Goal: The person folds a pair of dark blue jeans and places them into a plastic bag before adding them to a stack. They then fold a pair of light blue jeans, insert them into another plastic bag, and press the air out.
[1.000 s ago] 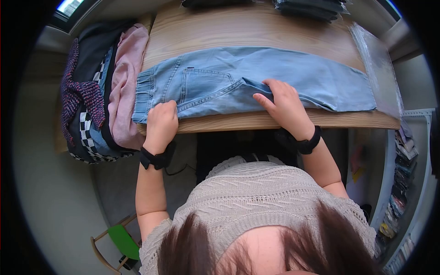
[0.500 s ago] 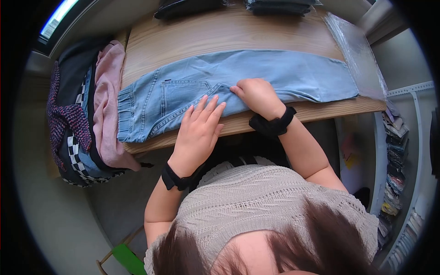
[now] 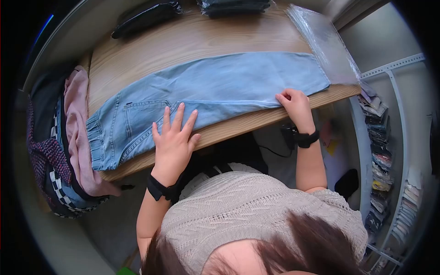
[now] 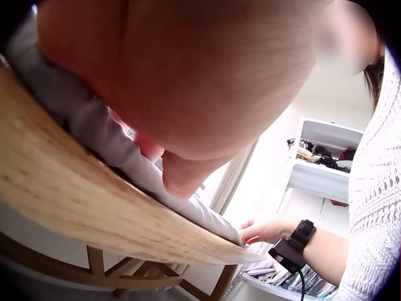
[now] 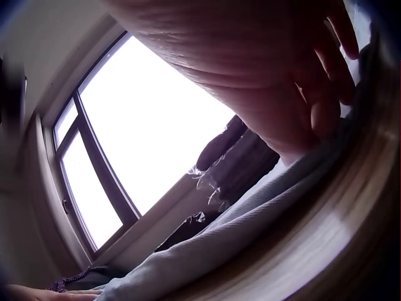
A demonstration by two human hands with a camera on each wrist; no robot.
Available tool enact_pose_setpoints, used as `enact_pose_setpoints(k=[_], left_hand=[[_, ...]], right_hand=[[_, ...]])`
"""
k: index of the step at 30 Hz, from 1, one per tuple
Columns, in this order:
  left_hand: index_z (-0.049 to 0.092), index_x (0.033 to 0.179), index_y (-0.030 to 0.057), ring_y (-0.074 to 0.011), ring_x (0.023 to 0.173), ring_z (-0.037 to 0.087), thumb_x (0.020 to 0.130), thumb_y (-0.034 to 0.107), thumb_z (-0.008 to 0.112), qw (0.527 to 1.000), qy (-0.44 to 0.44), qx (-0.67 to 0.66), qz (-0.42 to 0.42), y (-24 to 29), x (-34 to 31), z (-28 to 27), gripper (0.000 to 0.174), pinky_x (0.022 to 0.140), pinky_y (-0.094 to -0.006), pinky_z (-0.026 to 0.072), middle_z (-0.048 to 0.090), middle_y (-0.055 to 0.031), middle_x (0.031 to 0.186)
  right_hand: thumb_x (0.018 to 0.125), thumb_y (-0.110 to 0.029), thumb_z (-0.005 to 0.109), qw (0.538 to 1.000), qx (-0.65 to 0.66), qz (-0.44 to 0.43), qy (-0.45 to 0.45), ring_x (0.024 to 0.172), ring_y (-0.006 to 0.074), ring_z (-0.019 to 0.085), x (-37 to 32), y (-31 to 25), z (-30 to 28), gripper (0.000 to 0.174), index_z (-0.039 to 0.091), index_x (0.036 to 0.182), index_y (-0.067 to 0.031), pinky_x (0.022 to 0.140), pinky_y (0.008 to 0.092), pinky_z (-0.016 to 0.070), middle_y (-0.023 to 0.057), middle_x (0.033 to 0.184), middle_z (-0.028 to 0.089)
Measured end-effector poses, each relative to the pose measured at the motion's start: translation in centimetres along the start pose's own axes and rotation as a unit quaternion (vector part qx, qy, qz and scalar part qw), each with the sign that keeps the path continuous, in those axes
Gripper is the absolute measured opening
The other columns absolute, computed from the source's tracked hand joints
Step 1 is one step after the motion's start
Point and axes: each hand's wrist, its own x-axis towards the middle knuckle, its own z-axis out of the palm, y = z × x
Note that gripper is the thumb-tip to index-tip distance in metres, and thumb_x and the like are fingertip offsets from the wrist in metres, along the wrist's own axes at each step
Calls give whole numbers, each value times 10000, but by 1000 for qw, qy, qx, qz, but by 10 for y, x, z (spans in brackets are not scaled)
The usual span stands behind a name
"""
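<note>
Left hand (image 3: 173, 149), fingers spread, rested on light-blue jeans (image 3: 220, 78), apparently steadying them; right hand (image 3: 297, 110) pinched their near edge, likely keeping it straight along the wooden table (image 3: 192, 36).

open strip of tabletop (image 3: 133, 64) between jeans (image 3: 247, 75) and dark packets (image 3: 149, 18), clothes pile (image 3: 77, 110) blocking left end, clear bags (image 3: 325, 43) at right
</note>
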Motion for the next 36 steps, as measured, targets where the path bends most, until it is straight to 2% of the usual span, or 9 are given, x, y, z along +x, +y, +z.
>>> enact_pose_setpoints(k=[5, 7, 9, 11, 15, 23, 27, 29, 36], left_hand=[[434, 1406, 225, -348, 1416, 187, 905, 374, 555, 1000, 8, -6, -2, 0, 5, 2, 537, 1074, -629, 163, 268, -68, 1530], [455, 1386, 230, -352, 1397, 232, 897, 379, 573, 999, 33, 7, 3, 0, 5, 3, 524, 1056, -638, 193, 312, -72, 1503], [457, 1385, 225, -350, 1397, 232, 893, 381, 577, 999, 36, 6, 5, 0, 6, 3, 530, 1055, -637, 195, 312, -73, 1502], [442, 1401, 222, -335, 1419, 188, 897, 379, 559, 1000, 12, -5, -6, 0, 5, 1, 541, 1076, -624, 159, 272, -65, 1529], [448, 1396, 222, -331, 1419, 192, 890, 375, 567, 1000, 9, 6, -6, 1, 4, -2, 542, 1078, -622, 156, 277, -61, 1527], [464, 1384, 223, -309, 1424, 188, 870, 333, 594, 999, -13, -3, -32, 3, 4, -9, 541, 1095, -613, 117, 292, -40, 1523], [470, 1380, 220, -315, 1421, 193, 872, 341, 590, 999, -10, 1, -35, 4, 6, -9, 536, 1086, -621, 132, 295, -45, 1521], [476, 1376, 219, -319, 1418, 199, 877, 356, 584, 999, -10, 3, -32, 4, 6, -9, 529, 1080, -628, 144, 295, -48, 1520], [467, 1380, 219, -315, 1420, 194, 873, 348, 588, 999, -2, 4, -32, 2, 5, -6, 537, 1084, -622, 130, 298, -49, 1517]], right_hand=[[793, -198, 697, 980, 67, 162, 96, 777, 250, 590, 20, 76, -17, 272, 618, 905, 37, 776, 356, 461, 162, 875, 644], [819, -205, 687, 917, 95, 228, 315, 947, 251, 561, 28, 112, -9, 439, 517, 1116, 69, 824, 339, 452, 184, 1118, 572], [838, -202, 677, 877, 287, 292, 253, 1072, 245, 508, 35, 133, -23, 526, 430, 1225, 55, 843, 318, 452, 170, 1207, 491], [850, -193, 669, 692, 610, 323, 213, 1037, 219, 521, 45, 147, -29, 435, 480, 1183, 13, 818, 303, 464, 125, 1130, 519], [827, -191, 714, 575, 720, 371, 117, 960, 177, 540, 71, 161, -40, 346, 528, 1095, -76, 683, 263, 480, 77, 1099, 545], [890, -247, 665, 656, 644, 392, 22, 431, 89, 439, 90, 157, -37, 139, 591, 852, -136, 384, 211, 366, -37, 629, 560], [967, -288, 535, 699, 655, 277, 75, 691, 137, 603, 99, 176, -27, 219, 616, 989, -86, 606, 276, 504, 35, 859, 658], [993, -227, 469, 671, 684, 263, 117, 1174, 255, 531, 96, 168, -24, 364, 496, 1263, 16, 1031, 401, 408, 140, 1270, 564], [1016, -288, 369, 529, 794, 286, 89, 1257, 296, 456, 77, 110, -26, 430, 451, 1300, 25, 1108, 440, 301, 138, 1344, 508]])
